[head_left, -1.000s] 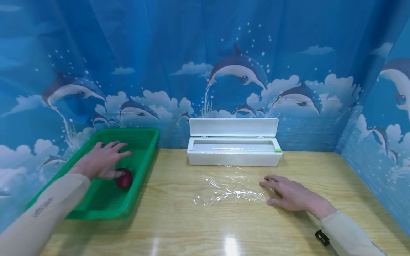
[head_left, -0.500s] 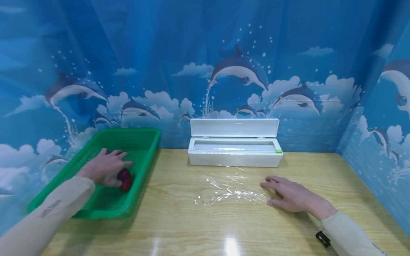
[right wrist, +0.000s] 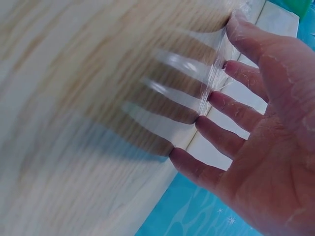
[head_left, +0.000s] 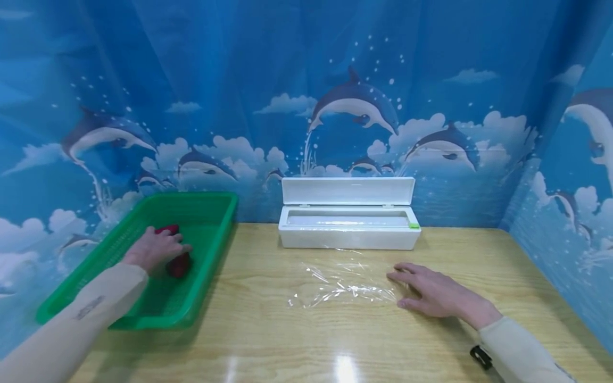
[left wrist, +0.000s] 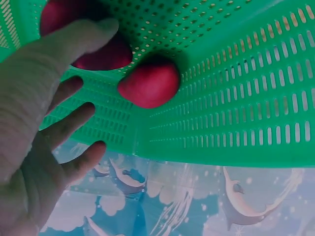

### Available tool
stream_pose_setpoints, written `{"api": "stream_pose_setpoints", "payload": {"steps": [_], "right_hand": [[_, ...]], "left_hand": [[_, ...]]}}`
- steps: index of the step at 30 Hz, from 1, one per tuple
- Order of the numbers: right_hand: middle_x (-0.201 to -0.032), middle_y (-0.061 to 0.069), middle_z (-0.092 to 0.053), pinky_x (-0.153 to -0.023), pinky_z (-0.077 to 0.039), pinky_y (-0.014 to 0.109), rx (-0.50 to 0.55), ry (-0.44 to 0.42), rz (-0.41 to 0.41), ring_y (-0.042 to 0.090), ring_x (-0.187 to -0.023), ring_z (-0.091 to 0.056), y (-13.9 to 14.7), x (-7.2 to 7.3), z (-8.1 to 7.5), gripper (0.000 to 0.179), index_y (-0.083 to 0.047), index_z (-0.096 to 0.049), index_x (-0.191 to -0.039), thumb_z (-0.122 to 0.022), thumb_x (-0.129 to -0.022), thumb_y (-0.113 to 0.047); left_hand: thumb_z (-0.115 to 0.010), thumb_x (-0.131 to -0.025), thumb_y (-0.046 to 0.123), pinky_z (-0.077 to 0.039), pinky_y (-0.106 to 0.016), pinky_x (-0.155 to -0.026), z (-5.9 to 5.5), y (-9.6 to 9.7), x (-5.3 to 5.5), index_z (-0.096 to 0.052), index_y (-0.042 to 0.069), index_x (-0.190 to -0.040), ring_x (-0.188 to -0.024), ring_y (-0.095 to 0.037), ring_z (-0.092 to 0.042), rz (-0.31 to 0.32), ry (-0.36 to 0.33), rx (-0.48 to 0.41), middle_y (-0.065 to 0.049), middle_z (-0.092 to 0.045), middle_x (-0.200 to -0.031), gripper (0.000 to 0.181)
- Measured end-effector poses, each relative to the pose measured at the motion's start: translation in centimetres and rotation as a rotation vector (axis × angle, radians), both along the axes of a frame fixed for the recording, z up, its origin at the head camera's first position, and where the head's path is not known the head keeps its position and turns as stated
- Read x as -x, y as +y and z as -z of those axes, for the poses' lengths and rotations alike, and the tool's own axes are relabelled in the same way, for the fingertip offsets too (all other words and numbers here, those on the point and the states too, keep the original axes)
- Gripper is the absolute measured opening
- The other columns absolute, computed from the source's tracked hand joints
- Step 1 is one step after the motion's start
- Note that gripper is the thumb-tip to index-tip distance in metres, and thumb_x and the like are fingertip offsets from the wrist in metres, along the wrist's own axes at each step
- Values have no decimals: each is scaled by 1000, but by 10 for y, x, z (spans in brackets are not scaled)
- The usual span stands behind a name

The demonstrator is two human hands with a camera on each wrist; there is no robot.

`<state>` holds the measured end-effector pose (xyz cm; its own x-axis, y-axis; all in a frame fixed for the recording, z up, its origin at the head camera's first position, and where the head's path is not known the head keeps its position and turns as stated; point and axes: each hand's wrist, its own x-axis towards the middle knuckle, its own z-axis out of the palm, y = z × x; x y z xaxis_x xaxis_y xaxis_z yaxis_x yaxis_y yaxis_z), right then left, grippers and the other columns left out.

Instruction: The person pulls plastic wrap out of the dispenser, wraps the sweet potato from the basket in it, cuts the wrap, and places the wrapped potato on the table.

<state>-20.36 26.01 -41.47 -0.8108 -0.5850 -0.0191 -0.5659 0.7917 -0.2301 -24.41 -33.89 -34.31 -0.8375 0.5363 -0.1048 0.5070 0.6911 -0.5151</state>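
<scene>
My left hand reaches down into a green plastic basket on the left. In the left wrist view, its thumb lies across a dark red round fruit, while the other fingers are spread apart. A second red fruit with a slightly pointed end sits beyond the thumb. The exact kind of fruit is unclear. On the right, my right hand rests its fingertips at the edge of a clear sheet of plastic wrap. The wrap stretches from a white dispenser box with its lid raised.
A pale wood table carries everything. A blue curtain printed with dolphins hangs behind it and along the right side. A small green tab sits on the dispenser's right front corner.
My left hand has lowered into the basket. The near dark red fruit has shifted slightly, and another red fruit has come into view beyond the fingers. My right hand stays in place on the wrap.
</scene>
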Motion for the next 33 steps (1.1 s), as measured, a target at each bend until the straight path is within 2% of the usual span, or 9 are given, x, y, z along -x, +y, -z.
{"api": "stream_pose_setpoints", "payload": {"steps": [5,10,14,16,20,23,26,30,33], "right_hand": [[-151,26,-50,-105,-45,68,-6,-9,13,49,-135,-51,0,0,0,63,-10,-56,-145,-71,-92,-43],[-151,26,-49,-105,-45,68,-13,-12,16,49,-135,-51,-1,1,0,63,-11,-56,-145,-71,-92,-42],[-152,25,-49,-106,-45,67,-15,-25,19,49,-136,-50,-1,1,-1,63,-12,-56,-146,-71,-93,-43],[-152,25,-48,-106,-45,68,-14,-30,14,49,-136,-50,-1,1,-1,63,-11,-56,-146,-70,-93,-44],[-152,26,-48,-106,-44,68,-6,-44,6,50,-136,-49,-1,1,-2,64,-11,-55,-146,-70,-93,-45],[-152,27,-48,-106,-45,68,-3,-45,3,50,-135,-50,-1,1,-2,65,-11,-55,-146,-70,-93,-45],[-151,27,-48,-106,-45,67,-4,-39,2,50,-135,-50,-1,2,-2,64,-10,-56,-145,-71,-93,-44],[-151,27,-49,-106,-45,67,-2,-31,-3,50,-134,-51,-1,2,-2,64,-10,-56,-145,-71,-92,-43],[-151,27,-49,-106,-45,67,1,-33,-1,50,-134,-51,-1,1,-2,64,-10,-56,-145,-71,-93,-43]], "left_hand": [[-93,-61,5,-53,-49,-68,3,-3,9,-71,23,-109,-81,-29,-65,5,18,6,-6,-70,-94,56],[-92,-62,9,-52,-47,-65,4,-5,14,-69,22,-103,-77,-28,-65,-12,-26,-18,-3,-69,-87,49],[-92,-62,13,-52,-44,-61,4,-3,16,-67,23,-96,-76,-25,-65,-16,-71,-94,0,-69,-83,43],[-92,-63,16,-53,-43,-59,3,0,18,-66,22,-95,-75,-22,-65,-39,-117,-137,0,-69,-83,42],[-91,-70,24,-58,-48,-67,0,7,21,-67,14,-118,-83,-24,-68,-164,-261,-206,-8,-73,-95,54],[-88,-76,29,-59,-52,-79,-1,13,24,-60,8,-137,-90,-26,-67,-257,-346,-234,-14,-72,-108,71],[-86,-78,30,-59,-53,-82,0,18,27,-57,9,-139,-90,-24,-65,-294,-374,-253,-16,-70,-112,71],[-86,-79,28,-59,-53,-82,4,21,29,-58,10,-135,-88,-24,-63,-290,-359,-266,-16,-69,-110,65],[-85,-79,28,-58,-55,-83,7,19,28,-57,8,-138,-91,-28,-65,-300,-354,-289,-21,-68,-115,68]]}}
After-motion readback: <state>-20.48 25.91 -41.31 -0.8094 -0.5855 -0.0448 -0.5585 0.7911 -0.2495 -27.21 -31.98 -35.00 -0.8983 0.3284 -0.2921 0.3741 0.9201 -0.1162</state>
